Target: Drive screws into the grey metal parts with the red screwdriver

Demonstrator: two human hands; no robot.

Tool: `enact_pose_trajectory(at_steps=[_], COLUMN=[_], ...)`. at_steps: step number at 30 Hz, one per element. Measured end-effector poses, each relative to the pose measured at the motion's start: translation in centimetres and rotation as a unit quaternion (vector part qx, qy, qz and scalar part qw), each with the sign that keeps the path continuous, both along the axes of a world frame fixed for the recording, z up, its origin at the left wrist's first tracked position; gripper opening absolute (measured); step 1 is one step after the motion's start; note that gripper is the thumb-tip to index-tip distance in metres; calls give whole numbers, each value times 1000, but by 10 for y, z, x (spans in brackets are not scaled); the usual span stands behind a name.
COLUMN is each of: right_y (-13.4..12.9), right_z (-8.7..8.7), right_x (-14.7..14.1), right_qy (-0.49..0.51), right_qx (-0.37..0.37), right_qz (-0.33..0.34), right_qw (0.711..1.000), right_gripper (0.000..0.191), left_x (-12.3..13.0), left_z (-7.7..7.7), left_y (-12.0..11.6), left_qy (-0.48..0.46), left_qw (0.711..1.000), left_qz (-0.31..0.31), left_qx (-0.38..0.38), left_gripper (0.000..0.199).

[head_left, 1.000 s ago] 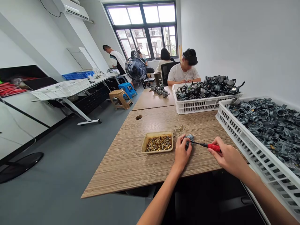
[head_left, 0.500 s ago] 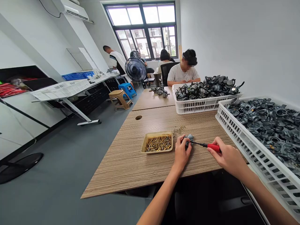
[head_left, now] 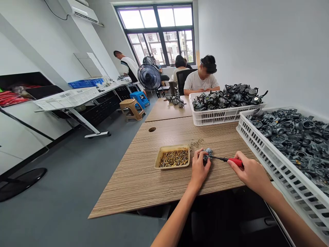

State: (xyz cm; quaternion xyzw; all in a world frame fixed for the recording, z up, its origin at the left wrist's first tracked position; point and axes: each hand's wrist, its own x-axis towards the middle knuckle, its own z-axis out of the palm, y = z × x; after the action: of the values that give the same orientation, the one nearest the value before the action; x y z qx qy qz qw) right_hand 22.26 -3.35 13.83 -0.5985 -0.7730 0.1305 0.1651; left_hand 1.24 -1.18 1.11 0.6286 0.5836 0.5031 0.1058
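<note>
My left hand (head_left: 200, 167) is closed around a small grey metal carburetor part (head_left: 208, 151), holding it against the wooden table (head_left: 144, 181). Fingers cover much of that part. In my right hand (head_left: 250, 169) is a screwdriver (head_left: 235, 161) with a red handle and a dark shaft. Its shaft points left and its tip meets the grey part, though the exact contact point is hidden. Left of my left hand stands a shallow cream tray (head_left: 157, 161) filled with small brass pieces. A loose little pile of brass pieces (head_left: 197, 142) lies just beyond my left hand.
A white crate (head_left: 257, 137) heaped with grey metal parts stands at the right. Behind it another white crate (head_left: 205, 120) holds assembled carburetors. More carburetors (head_left: 176, 100) lie on the far table, where a person (head_left: 202, 80) sits. A fan (head_left: 149, 76) and stools (head_left: 132, 109) stand left.
Both hands keep nearly the same place and grip. The screwdriver still reaches the grey part; the view has shifted only slightly.
</note>
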Motion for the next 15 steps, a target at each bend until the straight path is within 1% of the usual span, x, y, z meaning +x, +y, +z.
enact_pose_trajectory(at_steps=[5, 9, 12, 15], right_y=[1, 1, 2, 2], right_z=[4, 2, -2, -3], right_x=[5, 6, 5, 5], right_qy=[51, 62, 64, 66], right_qx=[11, 18, 21, 24], right_qz=[36, 43, 42, 46], right_qw=[998, 997, 997, 996], right_gripper=[25, 21, 19, 19], left_x=[1, 1, 1, 1], left_z=[0, 2, 1, -4], left_y=[1, 0, 1, 5], left_qy=[-3, 1, 5, 5], left_qw=[1000, 1000, 1000, 1000], left_qz=[-6, -13, 3, 28], left_qx=[-1, 7, 13, -9], left_gripper=[24, 28, 43, 63])
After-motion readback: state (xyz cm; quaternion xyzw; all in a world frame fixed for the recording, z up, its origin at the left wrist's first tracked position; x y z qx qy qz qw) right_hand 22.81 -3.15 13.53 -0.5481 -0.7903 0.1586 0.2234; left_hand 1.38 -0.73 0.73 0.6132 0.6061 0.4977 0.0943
